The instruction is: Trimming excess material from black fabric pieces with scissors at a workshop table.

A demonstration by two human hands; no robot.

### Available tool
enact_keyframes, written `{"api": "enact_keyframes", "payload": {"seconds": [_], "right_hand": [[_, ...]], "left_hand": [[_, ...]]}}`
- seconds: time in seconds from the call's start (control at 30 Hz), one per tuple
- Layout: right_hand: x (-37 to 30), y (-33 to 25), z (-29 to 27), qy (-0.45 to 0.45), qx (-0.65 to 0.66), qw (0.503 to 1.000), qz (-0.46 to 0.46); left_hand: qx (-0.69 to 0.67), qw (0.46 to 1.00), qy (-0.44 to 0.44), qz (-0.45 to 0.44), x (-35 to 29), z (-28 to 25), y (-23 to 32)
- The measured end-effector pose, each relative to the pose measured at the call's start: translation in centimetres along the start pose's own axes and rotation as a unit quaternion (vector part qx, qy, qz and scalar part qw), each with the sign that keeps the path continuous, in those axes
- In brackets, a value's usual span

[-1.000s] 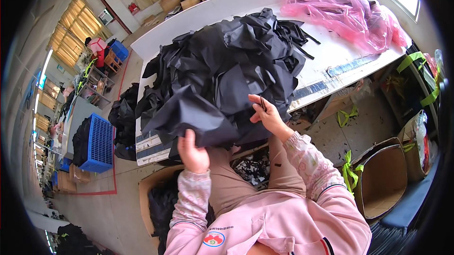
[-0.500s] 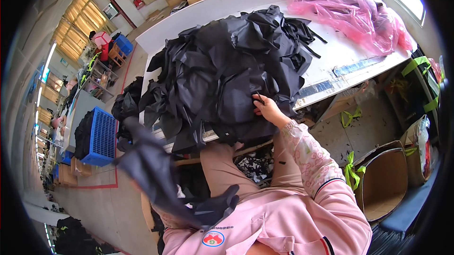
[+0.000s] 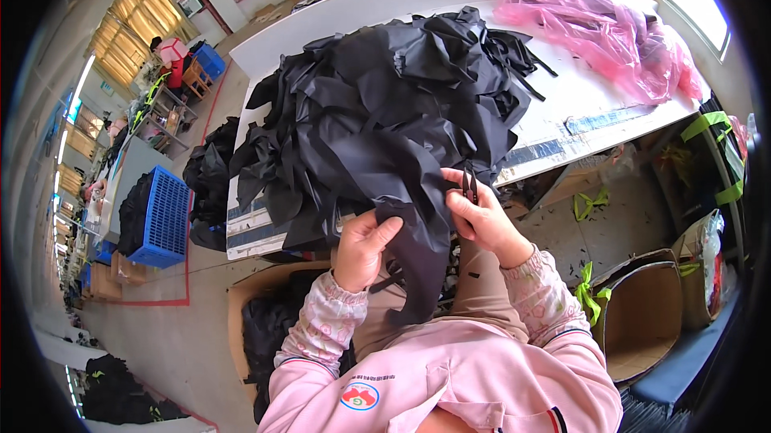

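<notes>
A limp piece of black fabric (image 3: 422,268) hangs over my lap at the table's front edge. My left hand (image 3: 363,250) pinches its left side, thumb on top. My right hand (image 3: 486,224) is closed round a small pair of dark thread snips (image 3: 469,186), blades pointing up and away from me. Its fingers are also at the right edge of the fabric; whether they grip it I cannot tell. Just beyond both hands, a large heap of black fabric pieces (image 3: 361,95) covers much of the white table (image 3: 554,132).
Pink plastic sheeting (image 3: 602,35) lies at the table's far right. A cardboard box (image 3: 642,320) stands at my right, and another box (image 3: 241,304) with black fabric at my left. Farther left is a blue crate (image 3: 163,216). A person (image 3: 171,55) is in the background.
My left hand has swung up from the left, where black fabric was blurred in motion, to the table's front edge. My right hand has shifted slightly right and nearer, still holding the snips.
</notes>
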State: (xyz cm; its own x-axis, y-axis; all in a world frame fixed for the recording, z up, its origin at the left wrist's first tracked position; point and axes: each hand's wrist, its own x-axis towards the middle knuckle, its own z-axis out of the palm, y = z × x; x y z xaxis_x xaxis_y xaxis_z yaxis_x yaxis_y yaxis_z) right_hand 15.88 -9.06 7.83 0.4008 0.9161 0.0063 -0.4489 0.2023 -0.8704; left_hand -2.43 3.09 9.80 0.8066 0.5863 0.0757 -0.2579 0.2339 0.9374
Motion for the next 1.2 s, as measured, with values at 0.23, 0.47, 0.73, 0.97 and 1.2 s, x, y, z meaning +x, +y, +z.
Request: {"api": "enact_keyframes", "payload": {"seconds": [0.23,0.47,0.73,0.97,1.2], "right_hand": [[-1.8,-3.9,-2.3,0.148,-0.061,0.979,-0.13],[-5.0,-3.4,-3.2,0.196,-0.191,0.95,-0.148],[-6.8,-1.6,-3.9,0.238,-0.258,0.922,-0.162],[-7.7,-1.4,0.6,0.096,-0.329,0.913,-0.219],[-5.3,1.6,3.6,0.046,-0.433,0.864,-0.254]], "left_hand": [[-0.057,0.998,-0.002,-0.014,0.7,1.8,0.2],[0.001,1.0,0.027,-0.008,0.2,1.2,-2.9],[0.093,0.991,0.062,0.075,-1.2,1.1,-3.3],[0.247,0.966,0.034,0.074,-2.9,1.3,-2.9],[0.199,0.979,0.026,0.034,-3.7,1.2,-3.2]]}}
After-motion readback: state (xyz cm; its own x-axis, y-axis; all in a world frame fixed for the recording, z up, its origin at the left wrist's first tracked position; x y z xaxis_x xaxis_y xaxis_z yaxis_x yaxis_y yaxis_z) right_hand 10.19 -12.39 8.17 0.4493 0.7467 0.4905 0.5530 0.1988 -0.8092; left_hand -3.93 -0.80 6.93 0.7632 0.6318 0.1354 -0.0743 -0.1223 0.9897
